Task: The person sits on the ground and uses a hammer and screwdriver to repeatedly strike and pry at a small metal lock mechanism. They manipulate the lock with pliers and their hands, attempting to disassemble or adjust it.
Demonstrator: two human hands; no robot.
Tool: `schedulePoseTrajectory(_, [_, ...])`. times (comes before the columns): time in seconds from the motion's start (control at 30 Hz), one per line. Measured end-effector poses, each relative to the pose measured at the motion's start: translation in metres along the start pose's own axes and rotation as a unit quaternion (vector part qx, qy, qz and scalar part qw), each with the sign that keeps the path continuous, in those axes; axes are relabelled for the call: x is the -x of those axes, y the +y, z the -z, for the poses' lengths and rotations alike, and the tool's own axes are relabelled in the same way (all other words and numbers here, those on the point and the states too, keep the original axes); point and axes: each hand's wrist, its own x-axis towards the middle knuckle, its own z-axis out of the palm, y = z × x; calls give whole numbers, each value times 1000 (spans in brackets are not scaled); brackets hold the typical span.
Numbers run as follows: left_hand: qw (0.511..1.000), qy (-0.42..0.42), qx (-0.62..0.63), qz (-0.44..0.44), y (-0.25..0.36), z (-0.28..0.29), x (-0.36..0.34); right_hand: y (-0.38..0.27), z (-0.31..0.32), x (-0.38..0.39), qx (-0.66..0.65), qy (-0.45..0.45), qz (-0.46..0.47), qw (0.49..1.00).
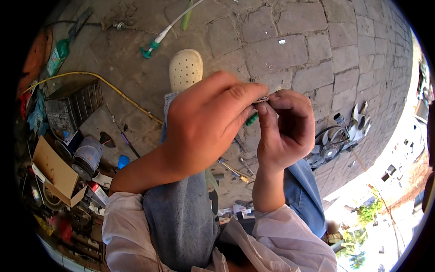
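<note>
You held your two hands together above your raised knee, and the work stood at a fine fitting or pinching step: your left hand (pixel 204 124) curled narrow, its forefinger and thumb closed on one end of a small dark metal part (pixel 263 98), while your right hand (pixel 285 131) pinched the other end between thumb and bent fingers. The part sat right between the fingertips, touching both hands, above the denim of your leg (pixel 181 217). By my judgement the next move called for a steady twist or press with little travel, since so small a piece could slip out and drop to the paving. Most of the part was hidden by your fingers, so its shape and kind could not be made out. A green-handled tool (pixel 252 119) showed only as a sliver behind your hands. Below them a few slim metal tools (pixel 233 168) lay on the stone paving (pixel 290 50). Farther off your pale perforated clog (pixel 185 69) pointed away, a fan assembly (pixel 333 145) lay toward the paving's right edge, a cardboard box (pixel 54 170) sat amid clutter at the left edge, and a yellow hose (pixel 113 88) curved beyond.
</note>
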Motion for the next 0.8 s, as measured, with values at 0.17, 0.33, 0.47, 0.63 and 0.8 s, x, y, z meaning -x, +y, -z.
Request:
schedulePoseTrajectory(0.17, [1000, 12, -15, -19, 1, -1, 1, -4, 1, -1, -25, -1, -21, 999])
schedulePoseTrajectory(0.33, [999, 25, -27, -41, 0, -1, 3, -1, 9, -7, -15, -55, -5, 998])
schedulePoseTrajectory(0.47, [998, 24, -34, -56, 0, 1, 4, 3, 12, -13, -10, -96, 20, 995])
schedulePoseTrajectory(0.63, [997, 20, -35, -64, -2, 2, 5, 0, 7, -12, -34, -77, 37, 996])
schedulePoseTrajectory(0.8, [994, 29, -39, -99, -10, 0, 5, -9, 4, -4, -109, -35, -91, 989])
